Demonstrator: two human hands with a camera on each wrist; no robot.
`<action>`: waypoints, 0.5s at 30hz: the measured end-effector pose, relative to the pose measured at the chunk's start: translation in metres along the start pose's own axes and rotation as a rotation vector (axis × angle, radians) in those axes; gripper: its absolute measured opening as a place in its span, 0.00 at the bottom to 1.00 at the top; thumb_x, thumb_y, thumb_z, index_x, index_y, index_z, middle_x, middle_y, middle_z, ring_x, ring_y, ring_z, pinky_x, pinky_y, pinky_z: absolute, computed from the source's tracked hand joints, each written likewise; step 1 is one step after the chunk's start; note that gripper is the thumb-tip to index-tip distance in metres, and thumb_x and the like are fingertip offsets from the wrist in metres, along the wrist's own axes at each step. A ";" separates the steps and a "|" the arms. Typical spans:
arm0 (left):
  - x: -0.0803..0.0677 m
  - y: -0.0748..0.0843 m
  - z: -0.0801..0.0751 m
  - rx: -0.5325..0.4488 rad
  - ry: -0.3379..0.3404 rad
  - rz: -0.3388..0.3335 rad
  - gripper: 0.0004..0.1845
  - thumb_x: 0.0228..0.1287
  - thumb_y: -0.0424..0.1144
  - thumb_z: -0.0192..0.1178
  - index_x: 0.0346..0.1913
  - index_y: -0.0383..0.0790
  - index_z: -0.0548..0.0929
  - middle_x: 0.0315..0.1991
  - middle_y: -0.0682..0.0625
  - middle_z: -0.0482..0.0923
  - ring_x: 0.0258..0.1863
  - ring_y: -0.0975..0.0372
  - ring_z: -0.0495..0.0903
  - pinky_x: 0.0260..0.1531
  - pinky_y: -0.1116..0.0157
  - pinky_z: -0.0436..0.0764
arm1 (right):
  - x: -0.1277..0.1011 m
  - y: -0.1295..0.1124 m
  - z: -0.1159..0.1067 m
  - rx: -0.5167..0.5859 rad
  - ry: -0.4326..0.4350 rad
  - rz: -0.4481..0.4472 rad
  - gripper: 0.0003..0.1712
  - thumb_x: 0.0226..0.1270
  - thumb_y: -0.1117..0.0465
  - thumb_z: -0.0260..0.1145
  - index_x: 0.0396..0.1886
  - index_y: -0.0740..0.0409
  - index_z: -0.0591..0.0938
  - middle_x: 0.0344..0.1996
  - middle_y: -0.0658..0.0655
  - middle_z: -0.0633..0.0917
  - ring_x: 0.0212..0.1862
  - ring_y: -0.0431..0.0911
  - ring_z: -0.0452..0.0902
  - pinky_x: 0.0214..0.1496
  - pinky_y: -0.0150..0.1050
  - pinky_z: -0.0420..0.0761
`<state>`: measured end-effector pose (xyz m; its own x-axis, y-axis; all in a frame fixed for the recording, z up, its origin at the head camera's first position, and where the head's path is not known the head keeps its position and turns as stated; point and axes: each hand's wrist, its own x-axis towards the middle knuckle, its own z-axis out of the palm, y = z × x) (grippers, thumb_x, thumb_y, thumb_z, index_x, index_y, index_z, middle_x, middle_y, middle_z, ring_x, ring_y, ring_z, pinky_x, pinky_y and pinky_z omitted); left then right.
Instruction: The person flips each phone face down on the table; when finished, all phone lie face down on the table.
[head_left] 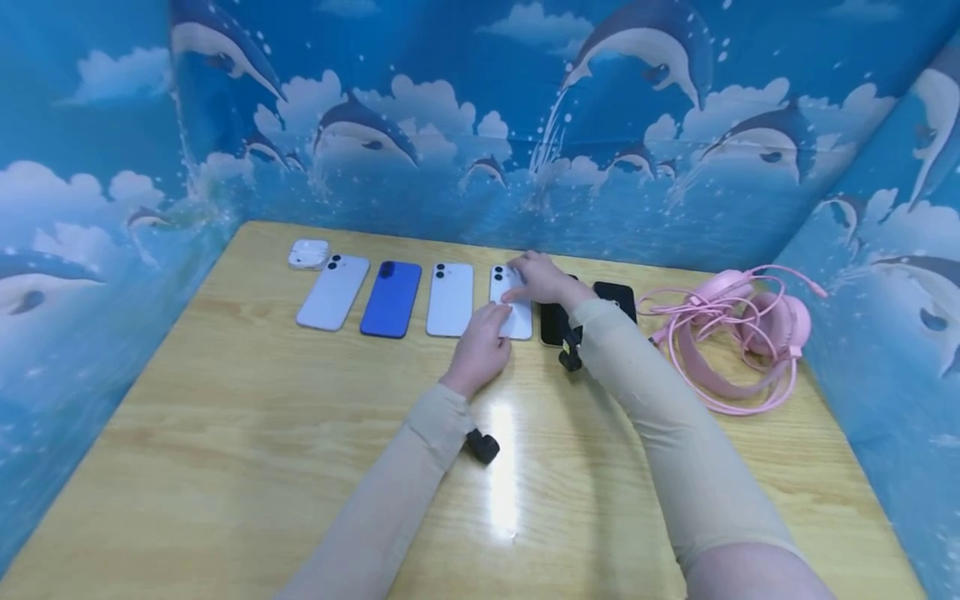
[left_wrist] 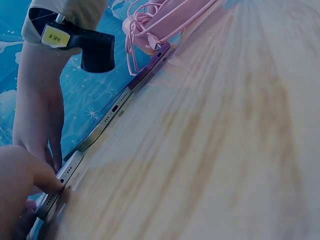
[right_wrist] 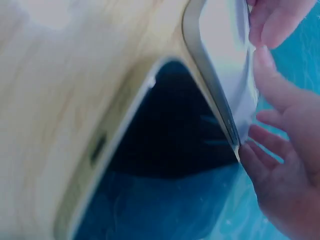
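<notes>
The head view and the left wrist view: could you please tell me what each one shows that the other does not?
Only the head view shows the whole row: a white earbud case, a silver phone, a blue phone and another white phone, plus the dolphin backdrop.

Only the left wrist view shows the phones' bottom edges with ports and speaker holes.

Both show the left hand and right hand on the white phone, the pink headset and the wooden table.
</notes>
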<state>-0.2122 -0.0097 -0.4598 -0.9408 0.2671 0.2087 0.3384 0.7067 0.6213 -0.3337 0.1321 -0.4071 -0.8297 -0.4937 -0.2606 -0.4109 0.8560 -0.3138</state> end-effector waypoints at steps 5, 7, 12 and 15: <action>0.000 0.000 0.001 -0.035 0.013 -0.043 0.26 0.57 0.35 0.57 0.60 0.38 0.68 0.60 0.45 0.67 0.63 0.55 0.61 0.65 0.60 0.59 | -0.014 0.013 -0.014 0.025 -0.054 -0.011 0.40 0.59 0.46 0.62 0.66 0.60 0.61 0.66 0.64 0.59 0.67 0.59 0.49 0.68 0.55 0.53; 0.001 0.000 0.002 -0.062 0.034 -0.062 0.25 0.58 0.37 0.57 0.60 0.39 0.68 0.59 0.46 0.68 0.61 0.56 0.63 0.64 0.60 0.61 | -0.022 0.024 -0.023 0.016 -0.061 -0.009 0.39 0.60 0.49 0.63 0.66 0.60 0.62 0.65 0.64 0.60 0.67 0.60 0.50 0.67 0.56 0.54; 0.003 0.002 0.004 -0.110 0.085 -0.070 0.26 0.59 0.42 0.59 0.60 0.43 0.69 0.58 0.48 0.69 0.58 0.58 0.66 0.60 0.62 0.67 | -0.044 0.050 -0.041 -0.024 -0.112 0.008 0.41 0.55 0.57 0.68 0.66 0.62 0.62 0.64 0.66 0.62 0.64 0.61 0.54 0.62 0.57 0.62; 0.002 0.005 0.005 -0.134 0.095 -0.062 0.26 0.59 0.43 0.59 0.60 0.44 0.69 0.58 0.49 0.68 0.58 0.59 0.66 0.60 0.63 0.67 | -0.053 0.059 -0.041 -0.037 -0.155 0.031 0.43 0.51 0.61 0.71 0.65 0.64 0.61 0.63 0.68 0.62 0.63 0.62 0.56 0.61 0.57 0.65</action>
<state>-0.2122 -0.0022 -0.4596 -0.9595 0.1580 0.2333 0.2801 0.6243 0.7292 -0.3297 0.2152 -0.3744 -0.7753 -0.4822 -0.4080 -0.4018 0.8749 -0.2706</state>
